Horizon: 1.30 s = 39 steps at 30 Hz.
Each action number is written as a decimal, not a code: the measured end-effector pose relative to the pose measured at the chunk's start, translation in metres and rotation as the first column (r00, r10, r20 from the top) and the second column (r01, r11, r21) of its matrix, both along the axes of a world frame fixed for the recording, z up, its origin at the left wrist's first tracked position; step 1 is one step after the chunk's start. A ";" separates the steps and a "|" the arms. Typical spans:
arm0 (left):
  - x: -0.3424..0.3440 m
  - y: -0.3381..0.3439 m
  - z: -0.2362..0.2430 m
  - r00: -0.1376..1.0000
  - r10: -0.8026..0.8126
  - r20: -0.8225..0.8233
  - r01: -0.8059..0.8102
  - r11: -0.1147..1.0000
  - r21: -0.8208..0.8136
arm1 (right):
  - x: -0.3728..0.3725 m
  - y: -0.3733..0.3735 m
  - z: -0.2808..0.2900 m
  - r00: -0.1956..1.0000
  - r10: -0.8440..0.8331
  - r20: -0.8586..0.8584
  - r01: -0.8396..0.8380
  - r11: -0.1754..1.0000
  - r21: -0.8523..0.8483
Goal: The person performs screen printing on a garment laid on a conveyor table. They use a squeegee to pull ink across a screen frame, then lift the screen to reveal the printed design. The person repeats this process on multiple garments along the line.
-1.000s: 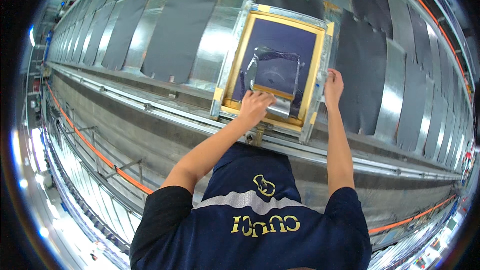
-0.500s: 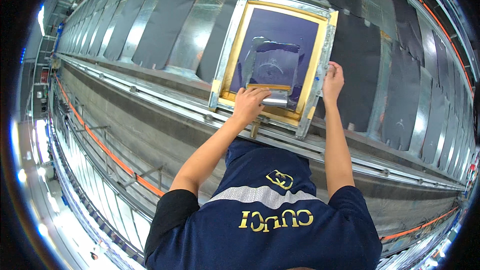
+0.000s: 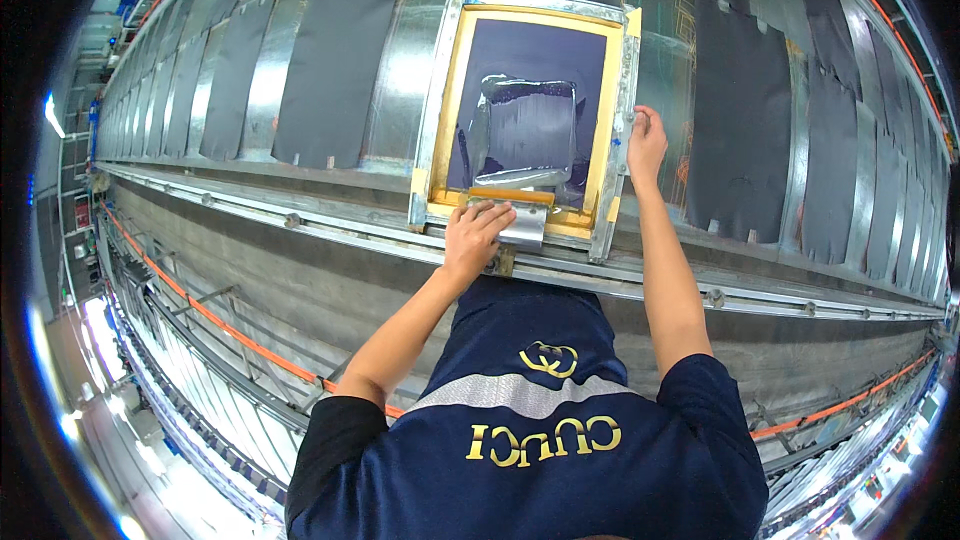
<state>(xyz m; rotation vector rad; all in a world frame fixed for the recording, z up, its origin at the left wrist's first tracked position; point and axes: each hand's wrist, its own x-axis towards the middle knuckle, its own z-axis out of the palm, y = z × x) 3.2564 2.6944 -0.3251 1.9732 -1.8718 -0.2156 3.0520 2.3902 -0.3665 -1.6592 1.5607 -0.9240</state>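
Observation:
A metal-edged screen-printing frame (image 3: 441, 90) lies on the long table in front of me, its inner border yellow. Its dark purple mesh (image 3: 540, 45) carries a square, wet-looking patch (image 3: 530, 130) with glossy edges. My left hand (image 3: 478, 236) grips a squeegee (image 3: 524, 227), fingers laid over its silver metal body. The squeegee's amber blade (image 3: 511, 196) faces away from me, at the near end of the mesh. Along the frame's right side, my right hand (image 3: 647, 144) has its curled fingers on the outer edge; the thumb's hold is partly hidden.
Dark flat panels (image 3: 740, 120) alternate with shiny bare strips (image 3: 400, 70) along the table. A metal rail (image 3: 640, 285) with small fittings runs along the near edge, close to my waist. An orange line (image 3: 240, 340) and railings lie below left.
The squeegee has come toward me, to the frame's near edge. The patch looks more evenly streaked. My view has turned slightly, and a bare strip now shows right of the frame.

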 end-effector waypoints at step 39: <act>0.014 -0.114 -0.023 0.992 0.075 0.101 -0.072 0.997 -0.037 | -0.009 -0.005 -0.022 0.992 -0.005 0.128 -0.002 0.998 0.062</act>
